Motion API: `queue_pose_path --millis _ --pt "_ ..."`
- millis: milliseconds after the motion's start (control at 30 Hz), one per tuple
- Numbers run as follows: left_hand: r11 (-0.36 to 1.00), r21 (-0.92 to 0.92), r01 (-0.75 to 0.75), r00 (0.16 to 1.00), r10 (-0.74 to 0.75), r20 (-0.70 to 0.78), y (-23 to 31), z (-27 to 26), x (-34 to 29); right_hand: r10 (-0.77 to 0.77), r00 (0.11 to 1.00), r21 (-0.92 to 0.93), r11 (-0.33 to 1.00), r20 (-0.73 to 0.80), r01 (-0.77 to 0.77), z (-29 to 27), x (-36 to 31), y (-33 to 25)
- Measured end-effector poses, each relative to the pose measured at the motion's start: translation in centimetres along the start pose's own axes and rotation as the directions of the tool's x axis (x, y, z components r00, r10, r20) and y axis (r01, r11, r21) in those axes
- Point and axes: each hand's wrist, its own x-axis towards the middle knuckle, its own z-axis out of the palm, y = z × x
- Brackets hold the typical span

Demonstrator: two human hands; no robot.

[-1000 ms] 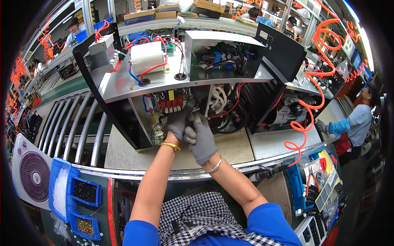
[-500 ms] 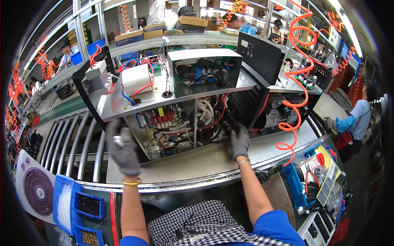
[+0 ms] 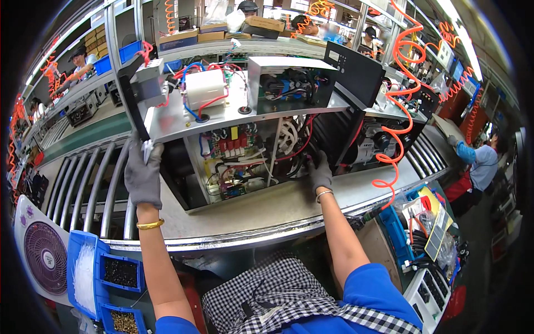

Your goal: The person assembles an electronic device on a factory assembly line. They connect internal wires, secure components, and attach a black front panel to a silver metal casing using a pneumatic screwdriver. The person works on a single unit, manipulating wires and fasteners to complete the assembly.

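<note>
In front of me stands a metal machine chassis (image 3: 233,122) with its side open, showing circuit boards (image 3: 231,150) and bundled wires. On its top sit a white cylinder (image 3: 207,89) with red and blue leads and a metal-cased unit (image 3: 295,89). My left hand (image 3: 143,175), in a grey glove, is closed at the lower end of the black left panel (image 3: 132,103), with a small whitish piece showing between its fingers. Lower in the opening, my gloved right hand (image 3: 320,172) has its fingers curled beside dark parts; shadow hides what they grip.
Metal rollers (image 3: 92,189) run left of the chassis. Blue bins (image 3: 119,273) of small parts and a fan (image 3: 44,256) stand at lower left. An orange coiled hose (image 3: 403,106) hangs at right, above a blue tool tray (image 3: 397,239). A co-worker (image 3: 481,167) stands far right.
My left hand has moved up and left to the black panel's lower end. The chassis appears shifted slightly right in view. My right hand stays in the opening.
</note>
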Motion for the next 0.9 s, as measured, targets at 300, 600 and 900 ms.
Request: queue_pose_path --millis 300,600,900 --pt "0.979 -0.021 -0.205 0.979 0.204 -0.024 -2.5 0.1 1.4 0.032 0.999 -0.117 0.993 -0.007 -0.033 1.5 1.2 0.5" --pt "0.996 0.085 0.007 1.0 -0.006 -0.004 -12.7 -1.2 8.9 -0.045 0.997 -0.243 0.968 0.06 0.058 -1.6 -10.5 -4.8" --pt "0.998 0.038 -0.042 0.941 0.052 -0.333 -5.7 -1.6 4.7 -0.364 0.918 0.018 0.93 0.156 0.366 -7.9 -13.2 -9.3"
